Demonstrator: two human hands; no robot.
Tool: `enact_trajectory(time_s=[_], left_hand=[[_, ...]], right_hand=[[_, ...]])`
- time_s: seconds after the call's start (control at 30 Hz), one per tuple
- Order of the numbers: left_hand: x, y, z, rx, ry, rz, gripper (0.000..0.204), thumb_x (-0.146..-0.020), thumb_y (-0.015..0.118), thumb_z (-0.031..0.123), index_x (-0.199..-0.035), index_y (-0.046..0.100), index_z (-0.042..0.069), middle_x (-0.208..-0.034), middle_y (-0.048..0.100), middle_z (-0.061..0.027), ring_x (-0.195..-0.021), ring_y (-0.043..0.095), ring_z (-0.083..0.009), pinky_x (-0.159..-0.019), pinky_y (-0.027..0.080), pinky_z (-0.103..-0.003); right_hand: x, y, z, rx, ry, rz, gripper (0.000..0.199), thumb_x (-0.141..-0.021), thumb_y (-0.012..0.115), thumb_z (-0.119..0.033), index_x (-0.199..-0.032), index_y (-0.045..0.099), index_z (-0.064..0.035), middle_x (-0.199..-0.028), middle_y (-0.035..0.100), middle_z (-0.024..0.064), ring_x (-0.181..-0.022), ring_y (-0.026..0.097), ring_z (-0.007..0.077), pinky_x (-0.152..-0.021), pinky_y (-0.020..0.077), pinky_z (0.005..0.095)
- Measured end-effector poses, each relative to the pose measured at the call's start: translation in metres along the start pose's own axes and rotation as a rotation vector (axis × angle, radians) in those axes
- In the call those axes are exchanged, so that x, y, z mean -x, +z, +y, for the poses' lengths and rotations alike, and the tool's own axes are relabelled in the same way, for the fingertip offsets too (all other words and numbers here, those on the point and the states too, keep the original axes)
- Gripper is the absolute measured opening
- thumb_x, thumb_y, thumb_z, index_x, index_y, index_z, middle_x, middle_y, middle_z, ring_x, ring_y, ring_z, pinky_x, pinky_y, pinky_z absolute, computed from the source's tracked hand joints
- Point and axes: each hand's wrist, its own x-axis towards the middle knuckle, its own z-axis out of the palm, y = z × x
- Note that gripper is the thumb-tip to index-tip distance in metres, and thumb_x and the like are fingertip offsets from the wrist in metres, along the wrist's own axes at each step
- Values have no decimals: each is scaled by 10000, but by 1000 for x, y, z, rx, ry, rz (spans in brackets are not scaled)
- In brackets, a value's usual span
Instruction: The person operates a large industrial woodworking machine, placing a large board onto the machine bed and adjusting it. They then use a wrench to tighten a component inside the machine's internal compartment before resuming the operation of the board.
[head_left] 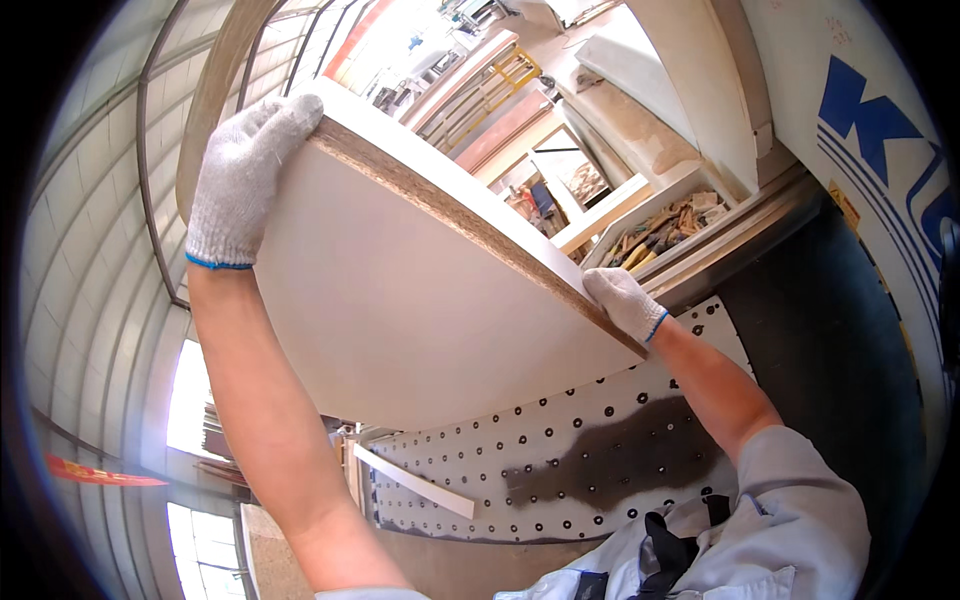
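A large white-faced particleboard panel (pixel 430 290) is held up at a slant before me, its raw brown chipboard edge showing along the top. At the far left corner, my left hand (pixel 255 175) in a white knitted glove is closed over that edge. Near the right end, my right hand (pixel 622 300), gloved the same way, grips the edge with its fingers partly hidden behind the board. Beneath the panel lies a pale work table (pixel 450 440) dotted with dark round holes and marked by a dark worn patch. A narrow white strip (pixel 415 482) rests on the table's left part.
To the right stands a white machine housing (pixel 870 150) with blue markings, beside a dark surface (pixel 820 330). Beyond the panel, a tray (pixel 675 235) holds wood scraps and tools. A yellow-framed rack (pixel 500 85) stands farther off.
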Motion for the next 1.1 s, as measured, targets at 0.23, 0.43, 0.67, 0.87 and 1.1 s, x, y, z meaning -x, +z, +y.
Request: enact_trajectory(time_s=[0.23, 0.43, 0.67, 0.87, 1.1], left_hand=[[-1, 1, 1, -1, -46, -44, 239, -941, 702, 235, -959, 718, -3, -805, 658, -22, -702, 587, -84, -631, 469, -251], [-6, 0, 0, -55, -33, -94, 206, -931, 662, 181, -988, 707, -12, -833, 654, -24, -740, 578, -75, -657, 473, -250], [-5, -8, -5, -70, -31, -152, 322, -895, 643, 186, -1127, 692, -31, -982, 684, -52, -890, 610, -109, -822, 480, -261], [-3, -6, 2, -85, -13, -150, 330, -888, 649, 201, -1104, 705, -41, -949, 689, -63, -844, 608, -118, -771, 489, -274], [-5, 7, -7, -139, 142, 72, 341, -941, 667, 288, -1112, 751, 5, -969, 735, -54, -907, 660, -125, -820, 520, -286]], right_hand=[[-11, -2, 7, -37, 87, -61, 610, -1052, 489, -494, -979, 650, 90, -863, 663, 84, -859, 562, 124, -790, 499, 328], [-14, -1, 7, -49, 114, -65, 616, -1054, 484, -494, -992, 656, 94, -877, 679, 94, -877, 576, 128, -811, 500, 326], [-14, -2, 10, -57, 118, -77, 641, -1050, 493, -533, -968, 684, 73, -846, 673, 72, -841, 575, 118, -777, 506, 323], [-15, 0, 15, -104, 145, -84, 662, -1043, 492, -554, -958, 693, 70, -840, 676, 80, -827, 585, 127, -774, 508, 325], [-28, -1, 20, -18, 189, -171, 740, -1043, 420, -607, -1018, 710, 74, -881, 708, 118, -833, 638, 168, -797, 518, 334]])
